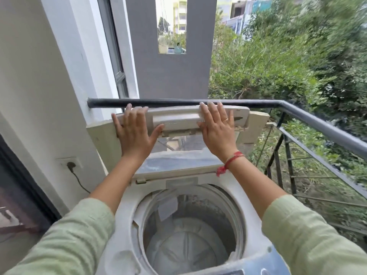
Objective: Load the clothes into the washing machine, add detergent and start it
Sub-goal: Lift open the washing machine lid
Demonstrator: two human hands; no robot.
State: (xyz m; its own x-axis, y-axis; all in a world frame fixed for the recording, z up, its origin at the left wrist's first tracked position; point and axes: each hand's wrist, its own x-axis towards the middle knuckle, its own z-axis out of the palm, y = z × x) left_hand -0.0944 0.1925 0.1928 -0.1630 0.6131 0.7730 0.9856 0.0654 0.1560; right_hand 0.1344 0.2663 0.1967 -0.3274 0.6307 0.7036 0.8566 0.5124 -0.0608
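**Lid up, nothing loaded**

The washer (127, 231) stands by the balcony rail (317, 124), its drum (186, 245) empty. The folded lid (178, 121) is raised. The left hand (133, 132) and right hand (216, 128) press flat on it, fingers straight, gripping nothing. Clothes and detergent are out of view, so loading, dosing and starting are all left to do.

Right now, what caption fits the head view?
Left hand and right hand press the raised lid above the empty drum.

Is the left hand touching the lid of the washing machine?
Touching. The head view shows the left hand pressed flat against the raised lid.
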